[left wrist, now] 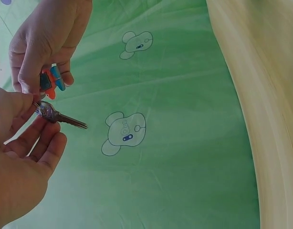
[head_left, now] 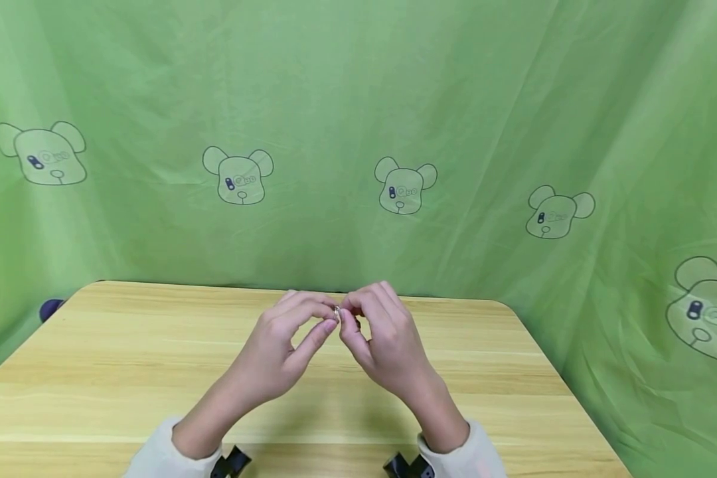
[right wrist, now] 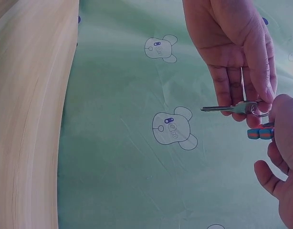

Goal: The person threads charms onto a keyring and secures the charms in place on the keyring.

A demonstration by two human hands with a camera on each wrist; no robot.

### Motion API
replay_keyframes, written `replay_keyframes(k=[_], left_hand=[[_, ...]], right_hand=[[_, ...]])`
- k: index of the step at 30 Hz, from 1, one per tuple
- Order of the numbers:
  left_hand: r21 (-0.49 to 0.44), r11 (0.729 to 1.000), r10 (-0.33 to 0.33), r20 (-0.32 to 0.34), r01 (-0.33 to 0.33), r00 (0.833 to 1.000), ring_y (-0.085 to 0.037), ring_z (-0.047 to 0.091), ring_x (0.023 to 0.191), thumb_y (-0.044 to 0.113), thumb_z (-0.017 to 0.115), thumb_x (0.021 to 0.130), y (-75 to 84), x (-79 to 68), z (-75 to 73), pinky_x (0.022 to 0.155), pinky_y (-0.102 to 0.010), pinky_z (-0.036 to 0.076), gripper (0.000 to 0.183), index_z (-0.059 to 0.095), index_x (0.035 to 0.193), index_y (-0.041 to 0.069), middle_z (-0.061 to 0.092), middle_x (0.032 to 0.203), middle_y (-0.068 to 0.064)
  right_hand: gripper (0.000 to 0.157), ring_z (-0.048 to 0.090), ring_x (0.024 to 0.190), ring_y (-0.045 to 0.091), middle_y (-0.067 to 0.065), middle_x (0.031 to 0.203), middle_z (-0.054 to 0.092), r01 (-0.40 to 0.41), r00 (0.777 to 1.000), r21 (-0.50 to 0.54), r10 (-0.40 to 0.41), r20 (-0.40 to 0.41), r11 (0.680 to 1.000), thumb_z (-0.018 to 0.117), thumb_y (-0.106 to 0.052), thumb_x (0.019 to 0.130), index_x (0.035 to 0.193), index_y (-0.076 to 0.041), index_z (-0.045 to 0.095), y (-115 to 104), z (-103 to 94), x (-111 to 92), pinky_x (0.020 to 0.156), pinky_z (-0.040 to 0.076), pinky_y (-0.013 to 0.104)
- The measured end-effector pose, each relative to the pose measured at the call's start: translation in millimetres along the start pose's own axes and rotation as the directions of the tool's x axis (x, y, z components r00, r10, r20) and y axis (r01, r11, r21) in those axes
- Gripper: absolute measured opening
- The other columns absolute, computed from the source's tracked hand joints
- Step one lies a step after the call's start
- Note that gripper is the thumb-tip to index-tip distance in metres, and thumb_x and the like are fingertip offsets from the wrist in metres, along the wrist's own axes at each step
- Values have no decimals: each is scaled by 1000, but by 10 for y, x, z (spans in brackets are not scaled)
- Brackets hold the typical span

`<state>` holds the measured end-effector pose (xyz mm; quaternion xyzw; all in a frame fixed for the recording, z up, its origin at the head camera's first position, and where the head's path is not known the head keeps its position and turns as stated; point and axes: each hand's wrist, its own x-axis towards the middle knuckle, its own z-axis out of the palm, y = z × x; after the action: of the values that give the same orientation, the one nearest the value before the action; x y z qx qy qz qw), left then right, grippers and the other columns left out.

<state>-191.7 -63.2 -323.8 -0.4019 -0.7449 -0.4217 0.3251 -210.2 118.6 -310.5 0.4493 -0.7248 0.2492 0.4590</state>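
Observation:
My left hand (head_left: pixel 275 348) and right hand (head_left: pixel 388 338) meet fingertip to fingertip over the table. Between them, small in the head view, is a metal key ring (right wrist: pixel 261 113). The left thumb and fingers pinch this ring where a silver key (left wrist: pixel 65 118) hangs on it, its blade pointing away from the hands. An orange and blue charm (left wrist: pixel 52 82) sticks out from the curled fingers of the right hand, which grips it close beside the ring. Part of the charm is hidden by those fingers.
A light wood-grain table (head_left: pixel 155 352) lies under both hands. Green cloth (head_left: pixel 334 99) printed with bear heads hangs behind it and along the sides. Pale sleeves (head_left: pixel 167 455) and black wrist-camera mounts (head_left: pixel 232 461) are near the front edge.

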Motion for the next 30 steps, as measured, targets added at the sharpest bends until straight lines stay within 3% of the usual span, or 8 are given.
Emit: replay_keyframes(k=[15,24,30], left_hand=[[46,996,71,-2,-70,998,-17,56,100,7,65,89,-27,-2,-20,82,-29,46,8,67,95,12,65,109,-1],[-13,1000,-18,17,19,1000,-15,56,102,13,62,92,-17,-14,-13,85,-32,46,8,67,98,13,64,111,2],[-44,998,-36,0,36,999,-14,58,101,13,62,92,-9,3,-11,88,-33,45,6,68,96,13,65,108,2]], right_hand=[[7,49,74,15,2,81,56,-15,1000,4,15,9,1000,51,-5,88,87,-4,58,7,13,-7,66,42,22],[7,49,74,16,2,81,56,0,1000,-1,0,5,1000,51,-5,88,88,-3,58,7,20,-8,65,42,23],[8,49,74,16,2,82,56,7,1000,1,-7,8,1000,51,-6,89,88,-3,58,-3,14,6,65,41,23]])
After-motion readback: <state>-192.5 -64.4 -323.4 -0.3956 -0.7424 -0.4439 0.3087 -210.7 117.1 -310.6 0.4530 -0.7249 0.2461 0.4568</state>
